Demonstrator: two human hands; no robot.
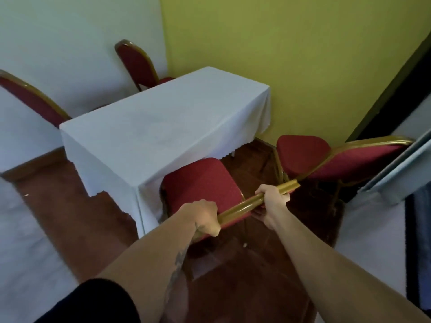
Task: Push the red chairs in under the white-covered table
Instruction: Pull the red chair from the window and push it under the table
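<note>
A table under a white cloth (163, 122) stands in the corner of the room. Directly in front of me is a red chair (200, 183) with a gold frame, its seat partly under the table's near side. My left hand (206, 216) and my right hand (271, 199) both grip the gold top rail of its back. A second red chair (303, 155) stands to the right, pulled out from the table and turned at an angle. Two more red chairs, one at the far end (135, 64) and one at the left (32, 99), sit against the table's far side.
A yellow-green wall (303, 54) runs behind the table, a white wall (58, 43) to the left. A dark door frame (394, 85) and a pale panel (396, 169) crowd the right chair. The floor (70, 217) is red-brown.
</note>
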